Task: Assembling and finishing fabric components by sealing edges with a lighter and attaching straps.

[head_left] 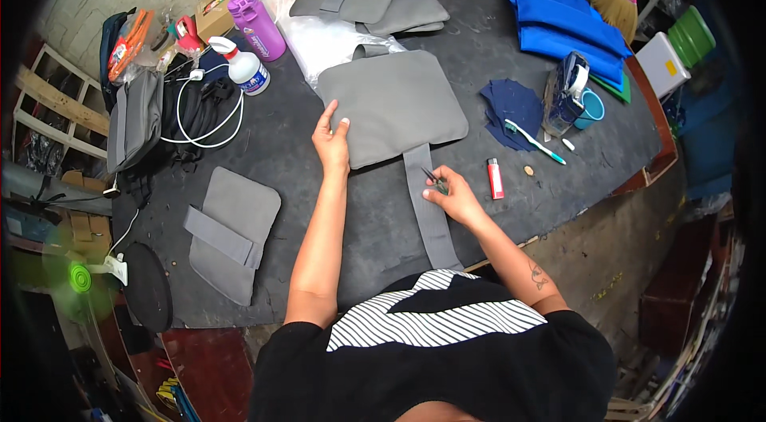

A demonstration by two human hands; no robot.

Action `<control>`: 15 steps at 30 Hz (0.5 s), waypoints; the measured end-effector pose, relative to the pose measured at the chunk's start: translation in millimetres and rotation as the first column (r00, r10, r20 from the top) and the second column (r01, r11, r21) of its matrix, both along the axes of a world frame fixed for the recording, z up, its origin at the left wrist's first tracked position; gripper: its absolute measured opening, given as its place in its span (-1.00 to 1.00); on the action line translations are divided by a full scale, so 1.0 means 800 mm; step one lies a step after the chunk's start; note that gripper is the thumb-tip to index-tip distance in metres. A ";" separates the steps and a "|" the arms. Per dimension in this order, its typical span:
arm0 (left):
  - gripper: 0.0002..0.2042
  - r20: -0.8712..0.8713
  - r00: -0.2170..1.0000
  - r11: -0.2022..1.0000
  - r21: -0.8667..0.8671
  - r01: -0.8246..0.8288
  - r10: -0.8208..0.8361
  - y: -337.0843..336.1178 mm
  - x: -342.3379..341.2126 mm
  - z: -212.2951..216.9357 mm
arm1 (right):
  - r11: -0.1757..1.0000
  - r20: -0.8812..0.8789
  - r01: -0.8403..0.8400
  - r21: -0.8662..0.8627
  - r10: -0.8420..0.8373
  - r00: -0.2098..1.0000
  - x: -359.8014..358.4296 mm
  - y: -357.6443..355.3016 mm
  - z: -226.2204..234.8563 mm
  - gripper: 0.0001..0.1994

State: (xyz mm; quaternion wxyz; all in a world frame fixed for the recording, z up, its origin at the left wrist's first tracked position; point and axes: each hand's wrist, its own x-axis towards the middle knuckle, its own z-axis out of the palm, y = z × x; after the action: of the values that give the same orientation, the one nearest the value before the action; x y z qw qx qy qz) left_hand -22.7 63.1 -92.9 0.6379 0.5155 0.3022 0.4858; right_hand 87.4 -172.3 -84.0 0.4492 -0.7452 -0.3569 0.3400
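Right, near the frame centre our right hand (452, 192) pinches small snips (435, 179), fingers closed on them, over the grey strap (429, 214). Left hand (330, 143) lies flat w/ fingers together on the grey panel (395, 107), mid-frame. Further right: red lighter (495, 178). Upper right: blue bags (562, 19).

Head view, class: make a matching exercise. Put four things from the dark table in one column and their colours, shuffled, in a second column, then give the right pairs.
Things:
1. lighter
2. water bottle
3. stacked tote bags
4. fabric panel under the left hand

Colours:
A. blue
B. grey
C. red
D. purple

Pairs: 1-C, 2-D, 3-A, 4-B
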 end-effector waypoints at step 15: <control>-0.74 -0.135 0.912 0.920 0.128 -0.371 0.386 -0.091 -0.073 -0.011 | 0.998 0.069 -0.038 -0.042 0.041 0.997 -0.005 -0.003 0.011 -0.69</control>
State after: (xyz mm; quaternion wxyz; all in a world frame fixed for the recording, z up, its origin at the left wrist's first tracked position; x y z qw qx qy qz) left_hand -81.5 -9.5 -101.8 0.4792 0.5152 0.4211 0.5724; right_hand 83.7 -174.6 -75.0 0.4144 -0.7585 -0.3799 0.3297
